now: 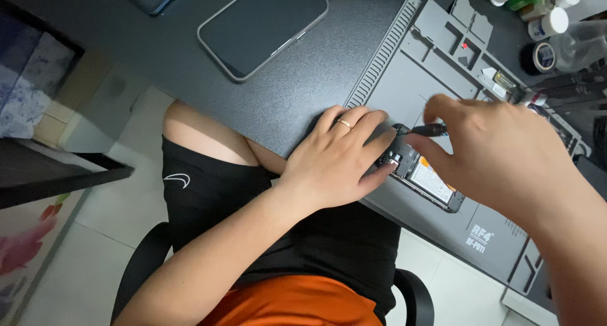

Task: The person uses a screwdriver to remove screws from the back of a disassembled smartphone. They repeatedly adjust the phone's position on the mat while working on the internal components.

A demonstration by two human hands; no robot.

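we take this for a small phone-repair bench set up in a home or a small shop; a grey silicone repair mat (pixel 404 79) with ribbed edge and moulded parts compartments lies on a dark speckled desk (pixel 190 67); on the mat an opened smartphone (pixel 422 177) shows its battery and board; a second phone (pixel 262 27) lies screen up on the desk; small bottles and jars (pixel 537 3) and a roll of black tape (pixel 539 57) crowd the far corner; we see a black office chair (pixel 145 263) and a pale tiled floor (pixel 107 168) below, which look more domestic than industrial
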